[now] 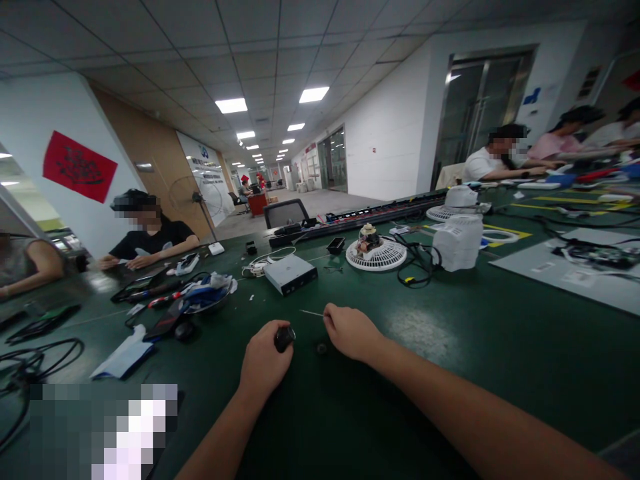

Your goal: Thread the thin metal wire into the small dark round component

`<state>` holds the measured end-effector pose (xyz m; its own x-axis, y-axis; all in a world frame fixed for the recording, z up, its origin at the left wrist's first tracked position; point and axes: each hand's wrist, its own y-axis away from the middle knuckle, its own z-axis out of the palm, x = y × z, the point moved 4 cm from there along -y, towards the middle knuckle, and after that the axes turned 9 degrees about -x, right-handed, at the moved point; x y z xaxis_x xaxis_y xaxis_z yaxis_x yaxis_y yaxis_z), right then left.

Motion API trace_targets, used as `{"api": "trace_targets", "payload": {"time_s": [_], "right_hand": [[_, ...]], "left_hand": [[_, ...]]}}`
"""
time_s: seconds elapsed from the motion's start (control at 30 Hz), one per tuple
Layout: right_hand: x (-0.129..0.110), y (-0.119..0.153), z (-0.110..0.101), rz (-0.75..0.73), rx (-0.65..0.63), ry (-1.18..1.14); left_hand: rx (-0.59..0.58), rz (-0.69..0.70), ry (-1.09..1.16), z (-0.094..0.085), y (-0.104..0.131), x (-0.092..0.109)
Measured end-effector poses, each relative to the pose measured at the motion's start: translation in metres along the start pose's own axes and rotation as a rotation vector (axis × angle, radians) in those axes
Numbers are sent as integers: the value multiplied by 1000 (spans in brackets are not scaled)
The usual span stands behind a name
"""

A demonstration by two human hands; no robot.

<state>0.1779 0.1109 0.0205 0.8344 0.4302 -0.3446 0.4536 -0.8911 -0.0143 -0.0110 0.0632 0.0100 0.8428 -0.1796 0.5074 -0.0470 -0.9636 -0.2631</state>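
Note:
In the head view my left hand (264,360) is closed around a small black cylindrical piece (284,339) with a rounded end; its exact kind does not show. My right hand (353,331) pinches a thin, pale metal rod (311,313) that points left, beyond the black piece and apart from it. Whatever part of the rod lies inside the fingers is hidden. On the green table (450,387), between the two hands, lies a small dark round piece (321,348). A grey optical disc drive (291,272) sits just beyond my hands.
Past my right hand are a white fan grille (377,253) with a motor on it, a white housing (457,242) and black cables (420,267). A blue bundle (207,293) and a pale packet (123,353) lie left. Other people sit around the table, including one in black (155,233).

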Motion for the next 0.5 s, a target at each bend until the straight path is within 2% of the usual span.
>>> {"api": "trace_targets", "payload": {"time_s": [0.1, 0.23, 0.33, 0.4, 0.5], "right_hand": [[-4, 1, 3, -34, -46, -94], [-6, 0, 12, -53, -187, -100], [-2, -3, 15, -37, -180, -134], [0, -6, 17, -40, -146, -177], [2, -8, 19, -45, -97, -207]], "left_hand": [[22, -23, -25, -1, -1, -2], [24, -63, -60, 0, -1, -4], [48, -129, -86, -5, -1, 0], [41, -125, -92, -15, 1, 13], [-78, 43, -47, -34, 12, 56]]}}
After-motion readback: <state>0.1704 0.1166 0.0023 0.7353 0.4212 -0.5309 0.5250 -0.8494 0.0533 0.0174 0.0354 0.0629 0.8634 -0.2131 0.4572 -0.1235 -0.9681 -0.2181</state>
